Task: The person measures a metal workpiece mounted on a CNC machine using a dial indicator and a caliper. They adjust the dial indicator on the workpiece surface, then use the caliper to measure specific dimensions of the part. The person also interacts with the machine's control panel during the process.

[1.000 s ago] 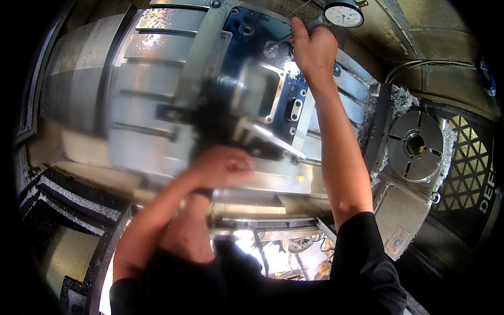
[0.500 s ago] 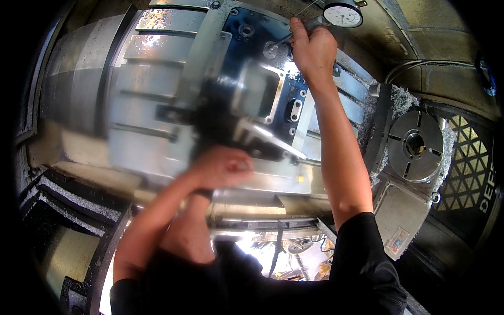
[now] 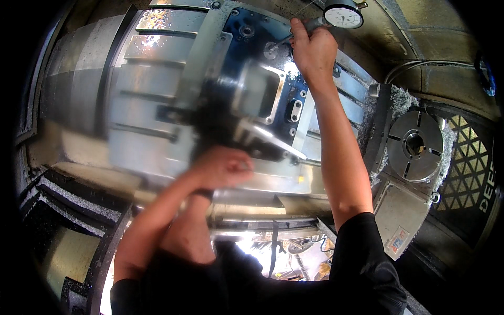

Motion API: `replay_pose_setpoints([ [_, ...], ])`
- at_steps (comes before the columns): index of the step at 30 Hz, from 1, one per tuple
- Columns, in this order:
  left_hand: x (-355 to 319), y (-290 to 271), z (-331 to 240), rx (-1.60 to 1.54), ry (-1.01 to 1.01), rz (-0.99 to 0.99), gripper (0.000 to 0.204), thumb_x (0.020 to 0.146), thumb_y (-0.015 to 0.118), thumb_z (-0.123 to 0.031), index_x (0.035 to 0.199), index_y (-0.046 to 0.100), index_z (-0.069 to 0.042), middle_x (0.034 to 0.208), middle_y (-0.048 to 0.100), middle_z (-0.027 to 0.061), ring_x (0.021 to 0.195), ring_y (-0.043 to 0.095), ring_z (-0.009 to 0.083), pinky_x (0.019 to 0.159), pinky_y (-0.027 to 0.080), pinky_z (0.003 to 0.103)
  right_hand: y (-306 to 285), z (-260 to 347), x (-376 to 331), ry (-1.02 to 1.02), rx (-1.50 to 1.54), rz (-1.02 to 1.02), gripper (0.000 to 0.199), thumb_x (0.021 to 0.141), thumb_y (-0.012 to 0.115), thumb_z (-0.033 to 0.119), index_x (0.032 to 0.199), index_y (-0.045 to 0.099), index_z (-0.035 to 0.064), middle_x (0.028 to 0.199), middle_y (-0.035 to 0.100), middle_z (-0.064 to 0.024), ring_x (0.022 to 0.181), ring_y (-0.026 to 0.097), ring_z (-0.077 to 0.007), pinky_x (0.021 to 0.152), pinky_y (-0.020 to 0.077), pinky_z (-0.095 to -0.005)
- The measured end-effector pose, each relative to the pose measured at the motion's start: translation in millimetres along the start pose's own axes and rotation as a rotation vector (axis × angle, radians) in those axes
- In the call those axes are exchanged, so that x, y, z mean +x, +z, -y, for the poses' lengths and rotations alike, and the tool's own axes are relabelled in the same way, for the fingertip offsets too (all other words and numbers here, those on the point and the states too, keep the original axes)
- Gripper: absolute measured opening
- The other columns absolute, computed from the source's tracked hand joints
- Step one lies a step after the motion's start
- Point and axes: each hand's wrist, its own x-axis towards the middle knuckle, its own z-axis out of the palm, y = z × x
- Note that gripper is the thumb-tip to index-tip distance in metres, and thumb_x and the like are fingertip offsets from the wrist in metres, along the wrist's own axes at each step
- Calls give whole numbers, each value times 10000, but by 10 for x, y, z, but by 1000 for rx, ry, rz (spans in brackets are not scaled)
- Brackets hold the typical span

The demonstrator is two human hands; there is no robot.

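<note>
My right hand point(image 3: 316, 56) reaches far up, its fingers closed round the grey cylindrical body point(image 3: 315, 24) of a dial indicator. The white round dial point(image 3: 343, 17) sits just right of my fingertips. A thin rod runs down-left from my fingers toward a shiny round spot point(image 3: 271, 50) on a dark blue metal plate point(image 3: 249, 48). Lower down, my left hand point(image 3: 224, 167) is closed, fingers curled in front of the machine table's near side. What it holds, if anything, is hidden. A dark blur covers part of the plate above the left hand.
The slotted machine table point(image 3: 152, 79) spreads under the plate, with a pale bar point(image 3: 202, 58) along the plate's left side. At right stand a round slotted faceplate point(image 3: 415, 146) and metal chips point(image 3: 403, 100). A bare knee or leg point(image 3: 190, 236) shows below my left forearm.
</note>
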Motion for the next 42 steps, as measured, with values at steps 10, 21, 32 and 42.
replay_pose_setpoints([
  [10,-4,-5,-20,-21,-17,12,205,935,742,-147,1095,683,-34,814,717,50,660,670,84,604,511,233,6,-7,-3,-12,-14,-2,442,973,662,401,865,753,-17,737,744,-142,758,749,-279,755,554,-373],
  [21,-3,-5,-26,16,-12,-2,201,930,745,-150,1086,686,-37,819,727,54,658,684,89,602,508,228,7,-6,3,6,-26,4,444,972,661,406,879,753,-18,739,746,-142,763,750,-286,762,555,-378],
  [32,-4,-7,-26,-2,-20,5,201,935,745,-150,1086,684,-32,809,715,54,661,681,90,602,507,230,-25,41,-10,11,-12,14,438,968,663,399,957,746,-32,746,745,-153,783,753,-292,775,553,-376],
  [42,-6,-6,-38,-8,-28,7,209,942,743,-157,1094,680,-28,809,709,51,668,675,88,602,507,232,-32,45,-15,5,6,16,432,970,669,389,961,737,-37,746,745,-150,769,753,-282,757,555,-366],
])
